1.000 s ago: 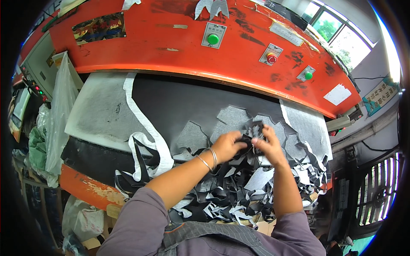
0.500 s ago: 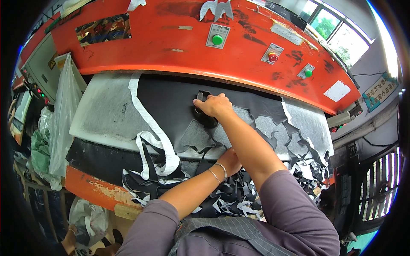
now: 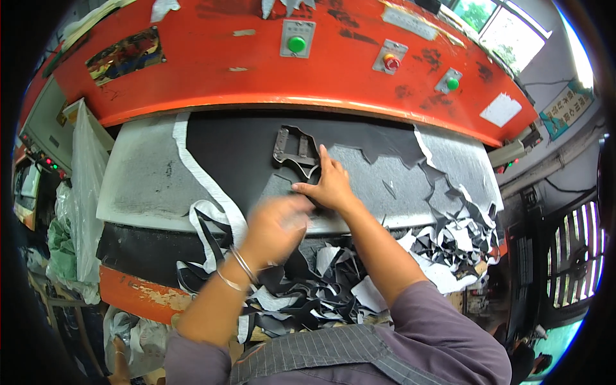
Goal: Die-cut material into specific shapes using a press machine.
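Note:
A dark metal cutting die (image 3: 296, 152) with an open, irregular outline lies on the black sheet material (image 3: 234, 151), near its cut edge. My right hand (image 3: 330, 183) rests just right of and below the die, fingers stretched and thumb apart. Its index fingertip is at the die's right side; whether it touches cannot be made out. Left of it, my left hand (image 3: 279, 228) is smeared by motion over the board's front part, so its fingers cannot be read. Black and white offcuts (image 3: 333, 282) are heaped below both hands.
A worn grey-white cutting board (image 3: 378, 186) lies under the sheet. Behind it spans an orange machine beam (image 3: 224, 77) with green buttons (image 3: 296, 44) and a red button (image 3: 391, 61). Clear plastic bags (image 3: 88, 192) hang at the left. A barred black fan-like unit (image 3: 574, 256) stands right.
My right hand has let go of the die and lies beside it. My left hand has moved up and left from the front edge. Black strips between the cut-outs are gone from the board's middle.

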Motion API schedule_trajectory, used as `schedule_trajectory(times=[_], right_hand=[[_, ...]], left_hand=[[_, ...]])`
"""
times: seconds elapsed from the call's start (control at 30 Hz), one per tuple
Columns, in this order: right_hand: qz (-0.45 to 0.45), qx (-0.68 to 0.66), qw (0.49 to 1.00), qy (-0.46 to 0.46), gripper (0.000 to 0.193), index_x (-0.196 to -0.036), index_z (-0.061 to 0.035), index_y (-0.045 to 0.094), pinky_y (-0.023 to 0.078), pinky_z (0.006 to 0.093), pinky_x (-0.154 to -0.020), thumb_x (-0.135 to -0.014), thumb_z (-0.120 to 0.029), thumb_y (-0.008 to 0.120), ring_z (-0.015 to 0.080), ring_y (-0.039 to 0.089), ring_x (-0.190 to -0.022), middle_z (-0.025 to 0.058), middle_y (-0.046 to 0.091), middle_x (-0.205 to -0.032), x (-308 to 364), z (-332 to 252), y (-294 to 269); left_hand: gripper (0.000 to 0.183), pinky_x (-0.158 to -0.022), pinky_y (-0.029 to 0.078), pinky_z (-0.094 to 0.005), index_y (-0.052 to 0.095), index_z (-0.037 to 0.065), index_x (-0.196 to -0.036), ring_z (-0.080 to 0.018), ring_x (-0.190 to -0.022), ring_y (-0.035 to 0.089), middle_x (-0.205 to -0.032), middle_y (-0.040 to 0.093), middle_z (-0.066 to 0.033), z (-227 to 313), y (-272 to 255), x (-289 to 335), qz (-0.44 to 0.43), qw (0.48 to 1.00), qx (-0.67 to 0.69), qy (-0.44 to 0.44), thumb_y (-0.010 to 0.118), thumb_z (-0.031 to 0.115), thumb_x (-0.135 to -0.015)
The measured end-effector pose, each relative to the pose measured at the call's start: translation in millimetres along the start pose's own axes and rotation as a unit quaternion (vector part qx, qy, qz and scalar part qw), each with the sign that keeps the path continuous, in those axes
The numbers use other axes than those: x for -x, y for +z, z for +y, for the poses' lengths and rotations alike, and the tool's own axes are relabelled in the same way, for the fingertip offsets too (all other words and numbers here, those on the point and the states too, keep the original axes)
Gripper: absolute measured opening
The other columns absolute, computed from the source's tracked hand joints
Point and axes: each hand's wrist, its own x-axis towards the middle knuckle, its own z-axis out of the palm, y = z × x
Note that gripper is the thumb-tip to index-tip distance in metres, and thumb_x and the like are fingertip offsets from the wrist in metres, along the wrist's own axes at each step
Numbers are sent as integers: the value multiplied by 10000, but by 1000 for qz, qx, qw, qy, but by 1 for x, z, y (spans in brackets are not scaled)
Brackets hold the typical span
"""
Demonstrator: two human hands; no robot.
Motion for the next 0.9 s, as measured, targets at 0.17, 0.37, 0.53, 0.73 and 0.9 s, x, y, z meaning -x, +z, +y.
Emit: schedule_trajectory(times=[0.17,0.37,0.53,0.73,0.9], right_hand=[[101,-14,995,-11,1013,-1420,48,310,324,429,-1034,-690,-471,781,347,477,-1211,202,520,-1309,9,-6,33],[131,-15,989,-67,1020,-1393,108,291,322,427,-1012,-701,-473,763,288,504,-1174,117,613,-1206,17,2,27],[160,-24,982,-93,1044,-1387,126,295,327,429,-1013,-676,-455,792,310,529,-1131,138,643,-1147,11,11,30],[142,-46,985,-82,1092,-1422,112,215,321,438,-1020,-656,-383,816,317,506,-1162,137,607,-1219,8,13,20],[142,-83,982,-92,1205,-1454,91,70,300,471,-1036,-642,-378,827,327,466,-1222,141,568,-1289,0,11,19]], left_hand=[[542,-1049,359,-396,504,14,-1316,-325,-1226,507,-1263,571,-217,-103,-14,-39,73,968,-214,-112,667,192,-830],[539,-1087,306,-431,465,34,-1357,-322,-1252,483,-1302,549,-198,-113,0,-52,73,951,-292,-71,622,192,-867],[508,-1108,283,-423,474,28,-1346,-286,-1272,468,-1274,575,-172,-108,-6,-57,45,960,-266,-72,594,185,-878],[514,-1089,312,-429,478,11,-1336,-295,-1245,500,-1232,612,-158,-110,-6,-61,49,963,-263,-30,604,149,-857],[639,-1082,321,-417,326,0,-1428,-313,-1154,557,-1196,645,-127,-104,-8,-65,75,965,-238,-81,592,149,-866]])
